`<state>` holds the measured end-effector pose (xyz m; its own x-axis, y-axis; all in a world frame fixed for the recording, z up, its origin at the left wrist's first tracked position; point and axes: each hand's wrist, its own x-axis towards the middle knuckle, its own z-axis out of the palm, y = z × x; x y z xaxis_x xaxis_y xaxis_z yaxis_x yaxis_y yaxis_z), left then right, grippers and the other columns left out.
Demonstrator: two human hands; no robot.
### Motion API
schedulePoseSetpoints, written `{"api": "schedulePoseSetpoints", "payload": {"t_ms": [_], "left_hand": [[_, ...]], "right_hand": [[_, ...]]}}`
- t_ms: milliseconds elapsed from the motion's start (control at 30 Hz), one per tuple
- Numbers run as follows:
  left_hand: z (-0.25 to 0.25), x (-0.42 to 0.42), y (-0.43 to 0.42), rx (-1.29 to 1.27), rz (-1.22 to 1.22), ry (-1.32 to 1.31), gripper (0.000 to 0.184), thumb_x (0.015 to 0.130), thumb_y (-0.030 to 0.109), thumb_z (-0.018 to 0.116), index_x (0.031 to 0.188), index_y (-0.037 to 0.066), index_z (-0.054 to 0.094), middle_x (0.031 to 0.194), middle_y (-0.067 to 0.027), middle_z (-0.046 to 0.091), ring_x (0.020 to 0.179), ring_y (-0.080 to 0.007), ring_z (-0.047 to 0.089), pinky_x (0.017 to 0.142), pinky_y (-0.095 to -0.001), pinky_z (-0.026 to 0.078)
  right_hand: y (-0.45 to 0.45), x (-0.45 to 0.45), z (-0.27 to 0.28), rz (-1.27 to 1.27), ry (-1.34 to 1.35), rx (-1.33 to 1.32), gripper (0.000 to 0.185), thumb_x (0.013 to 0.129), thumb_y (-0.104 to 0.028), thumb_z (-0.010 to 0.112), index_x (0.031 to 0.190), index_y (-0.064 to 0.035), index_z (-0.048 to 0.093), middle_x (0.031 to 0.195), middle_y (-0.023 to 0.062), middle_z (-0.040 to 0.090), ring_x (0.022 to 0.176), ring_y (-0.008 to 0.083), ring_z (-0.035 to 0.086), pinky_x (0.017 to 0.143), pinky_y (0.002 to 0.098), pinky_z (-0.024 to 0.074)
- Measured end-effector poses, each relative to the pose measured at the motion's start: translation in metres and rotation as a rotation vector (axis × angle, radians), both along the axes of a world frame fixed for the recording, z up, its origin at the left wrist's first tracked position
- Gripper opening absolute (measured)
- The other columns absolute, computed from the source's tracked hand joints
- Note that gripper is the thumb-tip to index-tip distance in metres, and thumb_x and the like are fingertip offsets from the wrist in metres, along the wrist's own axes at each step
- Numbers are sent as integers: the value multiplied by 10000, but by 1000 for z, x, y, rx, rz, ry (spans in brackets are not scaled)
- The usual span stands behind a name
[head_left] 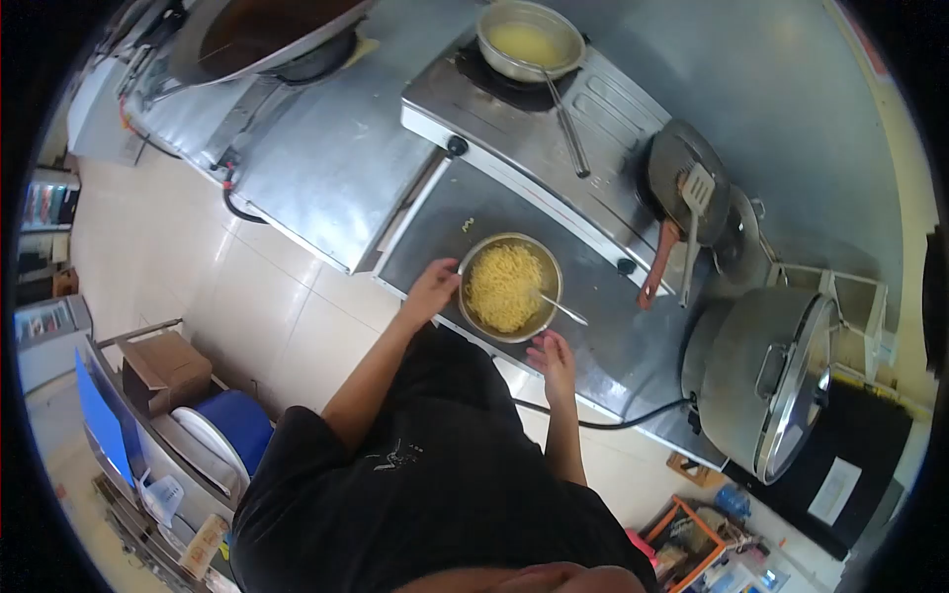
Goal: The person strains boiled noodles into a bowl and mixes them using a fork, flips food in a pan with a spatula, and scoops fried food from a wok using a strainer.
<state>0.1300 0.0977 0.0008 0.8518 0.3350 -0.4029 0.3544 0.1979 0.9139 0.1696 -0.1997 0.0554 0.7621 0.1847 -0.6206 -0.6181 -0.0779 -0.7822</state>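
Observation:
A metal bowl (554, 269) of yellow noodles (502, 285) sits on the dark counter in front of me. A metal utensil, perhaps a spoon or fork (571, 314), leans out over its right rim, its head buried in the noodles. My left hand (431, 291) grips the bowl's left edge with the fingertips at the rim. Just off the lower right rim is my right hand (554, 358), its fingers loosely bent and apart, with nothing seen in them. A few noodle bits (468, 225) lie on the counter beyond the bowl.
On the stove (435, 99) stands a pot of yellowish liquid (524, 42) with a long-handled utensil (571, 128). A frying pan (682, 163) holds a slotted spatula (697, 193). A big lidded cooker (741, 381) stands right, a wok (267, 35) upper left. A black hose (633, 425) runs along the counter's front.

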Motion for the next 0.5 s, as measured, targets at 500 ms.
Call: {"api": "schedulePoseSetpoints", "payload": {"t_ms": [500], "left_hand": [[68,-96,109,-84,-161,-138,293,923,310,591,1071,58,606,714,-36,629,508,-106,544,441,-292,445]], "right_hand": [[12,-88,-77,-247,220,-26,329,966,-284,455,743,-59,542,626,52,519,519,152,508,442,281,394]]}}
